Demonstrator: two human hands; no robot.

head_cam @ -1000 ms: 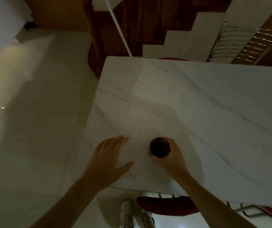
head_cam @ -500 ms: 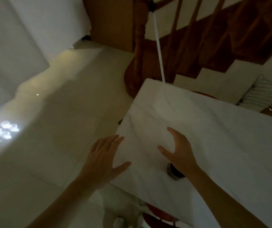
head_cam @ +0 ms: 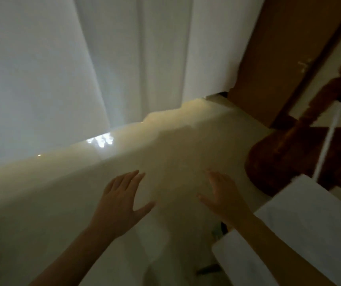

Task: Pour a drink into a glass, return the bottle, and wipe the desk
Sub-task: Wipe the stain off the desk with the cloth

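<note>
My left hand [head_cam: 120, 200] hangs open over the pale floor, fingers spread, holding nothing. To its right my right hand [head_cam: 224, 196] is open too, palm down, empty, just left of the table's corner. Only a corner of the white marble table [head_cam: 313, 219] shows at the lower right, with my right forearm crossing it. Neither the glass nor any bottle or cloth is in view.
A glossy cream tiled floor [head_cam: 165, 153] fills the middle. White curtains [head_cam: 62, 69] hang at the upper left. A wooden stair post [head_cam: 301, 124] on a rounded base and a white pole [head_cam: 328, 139] stand at the right, with a brown door [head_cam: 278, 58] behind.
The view has swung left, away from the table. My right hand has let go of the dark glass, which has left the view. Both hands now hover open over the floor.
</note>
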